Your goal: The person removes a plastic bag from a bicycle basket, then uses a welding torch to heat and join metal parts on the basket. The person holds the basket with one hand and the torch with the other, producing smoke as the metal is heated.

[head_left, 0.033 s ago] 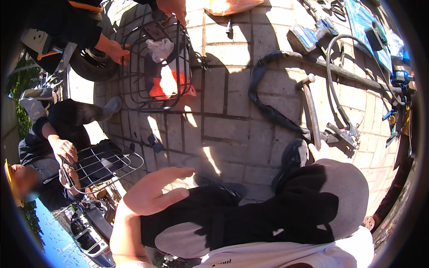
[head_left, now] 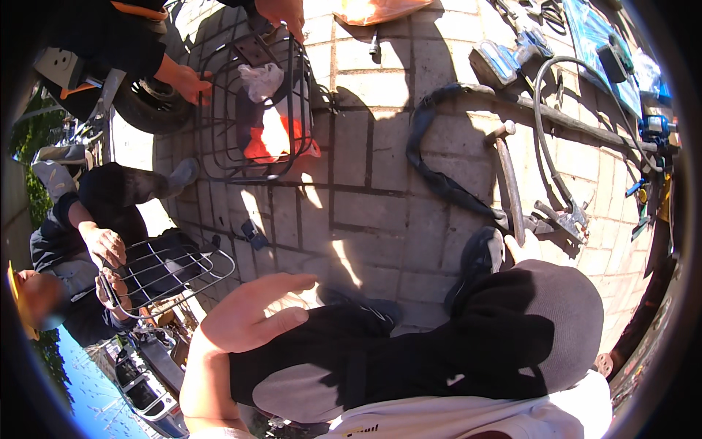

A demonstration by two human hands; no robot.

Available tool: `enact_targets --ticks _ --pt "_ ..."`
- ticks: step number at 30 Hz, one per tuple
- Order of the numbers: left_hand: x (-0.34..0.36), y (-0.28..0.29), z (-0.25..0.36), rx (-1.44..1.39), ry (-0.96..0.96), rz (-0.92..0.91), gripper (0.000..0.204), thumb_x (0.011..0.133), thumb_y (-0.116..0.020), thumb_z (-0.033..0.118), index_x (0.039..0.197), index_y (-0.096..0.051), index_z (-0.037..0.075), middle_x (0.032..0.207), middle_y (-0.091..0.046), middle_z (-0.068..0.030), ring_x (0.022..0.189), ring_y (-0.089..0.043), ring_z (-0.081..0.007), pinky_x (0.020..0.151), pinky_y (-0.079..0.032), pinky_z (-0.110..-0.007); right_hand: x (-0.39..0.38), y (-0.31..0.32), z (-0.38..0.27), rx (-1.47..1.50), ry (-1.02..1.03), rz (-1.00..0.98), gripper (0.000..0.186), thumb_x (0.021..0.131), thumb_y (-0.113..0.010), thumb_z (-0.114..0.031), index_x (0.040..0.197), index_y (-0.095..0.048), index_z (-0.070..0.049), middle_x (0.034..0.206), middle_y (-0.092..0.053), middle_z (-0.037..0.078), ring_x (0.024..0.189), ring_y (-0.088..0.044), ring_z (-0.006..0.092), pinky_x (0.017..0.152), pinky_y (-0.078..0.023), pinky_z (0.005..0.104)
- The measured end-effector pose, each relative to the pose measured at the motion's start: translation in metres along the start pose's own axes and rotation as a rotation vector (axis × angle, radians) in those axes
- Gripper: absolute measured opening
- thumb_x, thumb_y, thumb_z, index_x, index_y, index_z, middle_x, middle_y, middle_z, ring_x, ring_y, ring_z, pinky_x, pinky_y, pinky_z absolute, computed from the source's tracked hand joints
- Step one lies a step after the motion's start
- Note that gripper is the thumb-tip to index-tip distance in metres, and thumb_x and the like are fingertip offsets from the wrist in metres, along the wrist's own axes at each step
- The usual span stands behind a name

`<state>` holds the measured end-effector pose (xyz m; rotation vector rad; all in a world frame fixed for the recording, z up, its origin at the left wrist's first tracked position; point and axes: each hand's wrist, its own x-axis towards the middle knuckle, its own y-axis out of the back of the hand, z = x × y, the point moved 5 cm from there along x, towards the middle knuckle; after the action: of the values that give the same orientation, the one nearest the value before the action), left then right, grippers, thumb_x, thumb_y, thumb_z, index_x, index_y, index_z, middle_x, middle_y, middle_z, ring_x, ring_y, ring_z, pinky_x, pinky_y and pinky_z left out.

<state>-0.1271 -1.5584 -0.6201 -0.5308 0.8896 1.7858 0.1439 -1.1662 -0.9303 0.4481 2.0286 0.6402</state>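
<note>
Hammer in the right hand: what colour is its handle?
The hammer handle is greyish brown, seen best in the head view.

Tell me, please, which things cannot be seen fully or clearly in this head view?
In the head view:
- Right hand: mostly hidden behind the right knee.
- Hammer: handle's near end hidden by that hand.
- Orange bag: cut off by the top edge.

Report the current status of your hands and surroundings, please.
Left hand open, nothing visible in it. Right hand gripping long brown-handled hammer. Black looped rubbery tube beside it.
</note>
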Motion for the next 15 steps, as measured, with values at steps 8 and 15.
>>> enact_targets --ticks 8,15 --pt "0.001 0.004 -0.008 -0.010 -0.024 0.024 0.059 0.093 -0.066 0.039 0.129 -0.055 -0.006 0.120 -0.066 -0.0180 0.113 -0.063 -0.0280 0.098 -0.048 -0.037 0.006 -0.008 0.012 0.005 -0.011 0.017 0.036 0.086 -0.073 -0.030 0.097 -0.060 0.001 0.085 -0.064 0.017 0.081 -0.062 0.0310 0.077 -0.049 0.0416" --pt "0.001 0.005 -0.010 -0.025 -0.017 0.024 0.057 0.094 -0.066 0.037 0.130 -0.055 -0.006 0.120 -0.066 -0.0178 0.113 -0.063 -0.0280 0.098 -0.048 -0.038 0.011 -0.018 0.039 0.099 0.057 0.083 0.035 0.086 -0.073 -0.030 0.098 -0.060 0.001 0.082 -0.064 0.016 0.077 -0.062 0.0264 0.072 -0.048 0.0396"
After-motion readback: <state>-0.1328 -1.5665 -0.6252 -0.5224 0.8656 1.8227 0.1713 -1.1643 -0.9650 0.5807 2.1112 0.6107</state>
